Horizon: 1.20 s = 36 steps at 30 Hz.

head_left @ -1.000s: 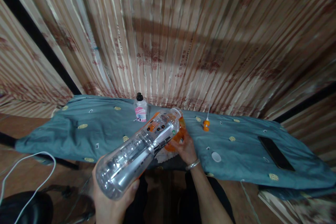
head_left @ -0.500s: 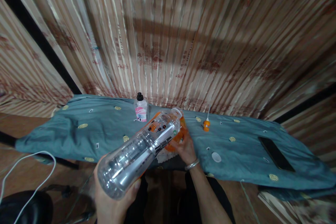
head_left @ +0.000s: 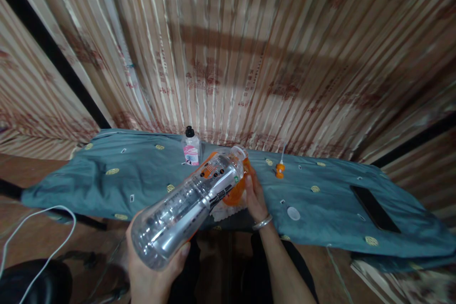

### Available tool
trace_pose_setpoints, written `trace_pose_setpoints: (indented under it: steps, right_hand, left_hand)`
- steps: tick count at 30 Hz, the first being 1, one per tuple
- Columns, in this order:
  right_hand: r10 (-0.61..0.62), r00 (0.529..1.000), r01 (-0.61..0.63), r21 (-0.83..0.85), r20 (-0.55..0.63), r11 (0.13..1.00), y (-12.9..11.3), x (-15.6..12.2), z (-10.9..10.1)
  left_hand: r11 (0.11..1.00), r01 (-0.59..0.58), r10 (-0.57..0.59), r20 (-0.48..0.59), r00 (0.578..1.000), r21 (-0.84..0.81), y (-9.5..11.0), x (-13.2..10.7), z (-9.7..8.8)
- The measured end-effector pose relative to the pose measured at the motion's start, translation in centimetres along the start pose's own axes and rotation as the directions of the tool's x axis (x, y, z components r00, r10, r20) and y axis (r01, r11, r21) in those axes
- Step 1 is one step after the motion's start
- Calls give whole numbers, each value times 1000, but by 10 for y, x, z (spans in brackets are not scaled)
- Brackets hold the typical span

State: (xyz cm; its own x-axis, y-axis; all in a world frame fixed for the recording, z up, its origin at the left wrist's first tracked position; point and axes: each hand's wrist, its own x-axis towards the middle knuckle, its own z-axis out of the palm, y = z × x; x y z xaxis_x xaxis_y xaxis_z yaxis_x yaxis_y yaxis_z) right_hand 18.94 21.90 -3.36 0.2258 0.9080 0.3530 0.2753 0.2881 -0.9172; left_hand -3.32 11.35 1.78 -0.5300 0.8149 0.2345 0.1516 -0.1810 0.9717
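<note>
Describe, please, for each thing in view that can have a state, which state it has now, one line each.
Clear bottle: tilted, gripped by the left hand; no cap seen on its neck.
Orange bottle: partly hidden; right hand at its side.
Small bottle: standing, black cap on.
Orange pump: off any bottle, on the cloth.
White disc: lying flat.
Black phone: lying flat, no lit screen visible.
White cable: loosely curved.

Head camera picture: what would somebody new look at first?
Probably the big clear bottle, tilted across the lower middle in the left hand. Next might be the bright orange container, partly hidden behind it, at the right hand. The small orange pump also pops out, farther right on the blue-green cloth.
</note>
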Motion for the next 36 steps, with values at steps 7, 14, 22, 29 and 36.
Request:
trace_pose_setpoints:
  steps: [7,14,22,29,36]
  right_hand:
    - [-8,1000,8,-34,14,999,-4,0,1]
    - [-48,996,49,-9,70,999,-4,1,-4]
    - [-56,998,56,-57,-3,997,-1,2,7]
    - [-33,998,31,-32,-61,999,3,4,13]
    - [-41,997,42,14,-62,999,2,2,12]
  left_hand:
    - [1000,17,-17,-7,1000,26,3,0,0]
    - [999,-32,32,11,999,18,-5,5,1]
    - [991,-132,132,-12,991,-12,-18,8,2]
    - [988,-145,147,-37,988,51,-17,6,1]
    - [970,-226,230,-27,973,89,-15,4,4]
